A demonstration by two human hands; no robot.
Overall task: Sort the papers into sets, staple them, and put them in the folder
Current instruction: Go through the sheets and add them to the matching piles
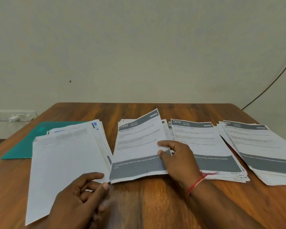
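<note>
Hands: left hand [82,194] lies nearest, loosely curled and holding nothing, its fingertips touching the near left corner of the middle sheet [139,151]; right hand [177,159] pinches that sheet's right edge between thumb and fingers.
Key relation: the middle sheet lies just ahead of and between both hands, its long axis running away from the person, its right side lifted and curled; the right hand has the better hold for moving it.
Stacks: left of the middle sheet, a blank-faced pile [68,154]; right of it, a printed set [205,144]; further right, another set [257,146].
Folder: green folder [31,141] lies left of and behind the middle sheet, partly under the blank-faced pile, on the counter [155,204].
Unclear: no stapler in view; print blurred; far-right set cut off by the frame; sheet counts untellable.
</note>
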